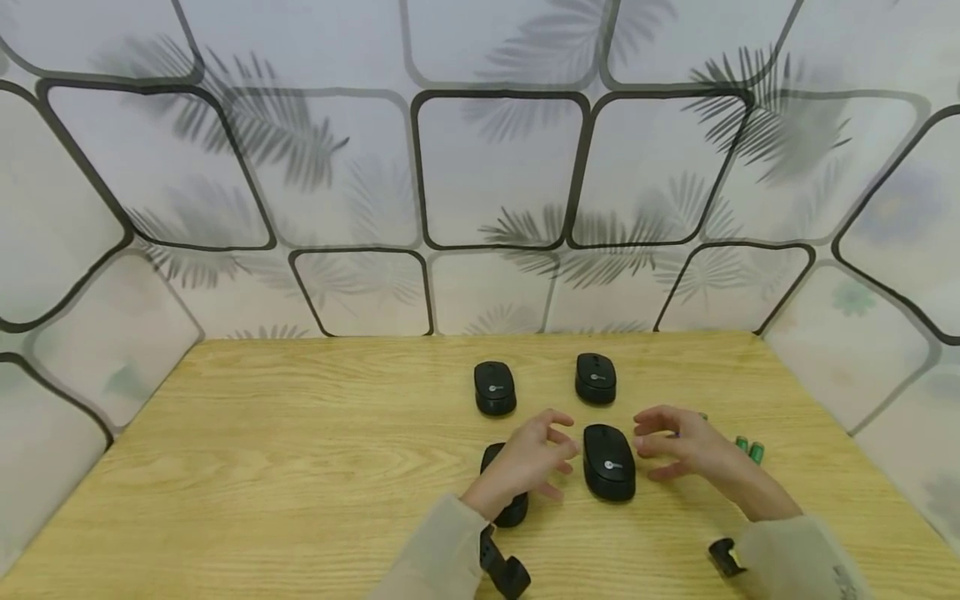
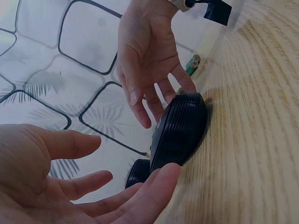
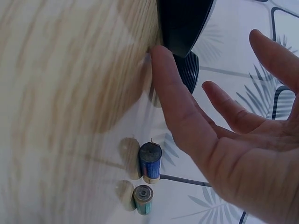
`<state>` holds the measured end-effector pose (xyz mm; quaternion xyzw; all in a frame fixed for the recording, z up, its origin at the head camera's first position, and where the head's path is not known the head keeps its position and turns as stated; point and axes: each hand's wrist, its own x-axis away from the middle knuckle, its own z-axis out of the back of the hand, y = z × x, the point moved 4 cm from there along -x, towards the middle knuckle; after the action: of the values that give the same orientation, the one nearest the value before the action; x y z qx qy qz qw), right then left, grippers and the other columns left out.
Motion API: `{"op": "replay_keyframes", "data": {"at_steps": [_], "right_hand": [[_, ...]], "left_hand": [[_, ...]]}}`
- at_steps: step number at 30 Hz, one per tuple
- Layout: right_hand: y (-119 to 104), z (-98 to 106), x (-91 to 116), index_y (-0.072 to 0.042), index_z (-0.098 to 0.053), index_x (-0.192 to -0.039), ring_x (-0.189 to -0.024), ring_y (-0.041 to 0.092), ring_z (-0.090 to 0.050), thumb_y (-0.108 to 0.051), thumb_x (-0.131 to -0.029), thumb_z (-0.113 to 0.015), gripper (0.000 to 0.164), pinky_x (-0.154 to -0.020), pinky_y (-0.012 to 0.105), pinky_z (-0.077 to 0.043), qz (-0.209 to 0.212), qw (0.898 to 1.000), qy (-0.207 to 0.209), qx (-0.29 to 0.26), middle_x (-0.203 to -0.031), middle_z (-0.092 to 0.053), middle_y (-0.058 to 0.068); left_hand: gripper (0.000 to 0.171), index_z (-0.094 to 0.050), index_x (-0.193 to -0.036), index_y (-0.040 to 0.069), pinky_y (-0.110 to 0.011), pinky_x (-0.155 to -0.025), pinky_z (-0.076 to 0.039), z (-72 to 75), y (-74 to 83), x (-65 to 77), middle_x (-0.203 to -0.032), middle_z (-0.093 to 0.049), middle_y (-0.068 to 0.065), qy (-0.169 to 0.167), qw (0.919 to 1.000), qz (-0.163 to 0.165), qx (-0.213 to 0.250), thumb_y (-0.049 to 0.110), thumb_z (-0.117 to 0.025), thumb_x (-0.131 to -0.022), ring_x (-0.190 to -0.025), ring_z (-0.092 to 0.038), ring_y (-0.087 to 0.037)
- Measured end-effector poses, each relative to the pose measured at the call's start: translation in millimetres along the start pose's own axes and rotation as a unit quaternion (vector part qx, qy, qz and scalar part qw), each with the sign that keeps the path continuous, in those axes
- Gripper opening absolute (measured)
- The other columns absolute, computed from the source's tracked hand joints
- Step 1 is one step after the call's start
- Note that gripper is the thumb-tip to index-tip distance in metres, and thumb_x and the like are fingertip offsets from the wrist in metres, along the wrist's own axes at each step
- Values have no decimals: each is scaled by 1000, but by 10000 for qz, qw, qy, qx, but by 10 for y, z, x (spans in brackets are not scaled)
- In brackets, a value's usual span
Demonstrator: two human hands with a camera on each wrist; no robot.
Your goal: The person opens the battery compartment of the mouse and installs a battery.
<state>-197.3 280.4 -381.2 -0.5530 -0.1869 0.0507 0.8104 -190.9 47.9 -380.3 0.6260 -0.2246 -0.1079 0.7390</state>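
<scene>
A black computer mouse (image 1: 609,464) lies on the table between my two hands. To its left is my left hand (image 1: 531,458), fingers spread and loosely bent, holding nothing. My right hand (image 1: 693,446) stands on its other side, likewise relaxed and without anything in its grasp. In the left wrist view the mouse (image 2: 180,130) is seen from its side, and whether any fingertip touches it I cannot tell. Under my left hand and wrist another black mouse (image 1: 512,510) is partly hidden. Two more mice, one on the left (image 1: 495,388) and one on the right (image 1: 596,379), sit farther back.
Green batteries (image 1: 756,452) lie right of my right hand. The right wrist view also shows a blue battery (image 3: 150,161) beside a green one (image 3: 143,199). A patterned cloth wall (image 1: 495,175) borders the wooden table (image 1: 300,467) at the back and sides.
</scene>
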Motion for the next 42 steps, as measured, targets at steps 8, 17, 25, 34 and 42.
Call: {"op": "replay_keyframes", "data": {"at_steps": [8,17,25,34,42], "right_hand": [[4,-5,-16,22,-31,-141,-105,28,-62,-7,-102,-57,54,-78,48,-64,-132,9999,-61,-73,-133,-43,38],[11,-39,-9,19,-32,-143,-102,28,-63,-8,-96,-66,64,-76,47,-65,-300,9994,18,-166,-136,-41,39],[20,-85,-39,16,-29,-147,-102,29,-64,-3,-90,-72,74,-77,50,-64,-469,9986,-22,-225,-137,-39,37],[-8,-131,-72,20,-29,-146,-100,27,-64,0,-88,-71,75,-78,48,-64,-480,9987,-72,-150,-138,-39,38],[-20,-170,-84,24,-31,-143,-101,28,-66,3,-89,-68,69,-82,48,-63,-362,9992,-146,-89,-143,-36,42]], "left_hand": [[44,-51,-141,5,-36,-53,-63,-27,-11,-70,-109,-64,-6,-35,9997,218,-144,14,-65,-100,-83,-68,-21],[44,-51,-140,6,-39,-66,-66,-129,-43,-172,-116,-57,-10,-111,9991,360,214,4,-65,-98,-93,-63,-23],[49,-49,-142,4,-42,-67,-66,-155,-72,-220,-130,-53,-18,-37,9981,417,457,-1,-66,-96,-102,-63,-29],[51,-50,-141,2,-41,-67,-66,-199,-81,-254,-130,-54,-19,35,9982,360,477,-2,-68,-94,-107,-64,-34],[49,-54,-140,2,-38,-69,-66,-211,-86,-245,-131,-56,-15,27,9982,318,504,-3,-69,-93,-101,-66,-28]]}}
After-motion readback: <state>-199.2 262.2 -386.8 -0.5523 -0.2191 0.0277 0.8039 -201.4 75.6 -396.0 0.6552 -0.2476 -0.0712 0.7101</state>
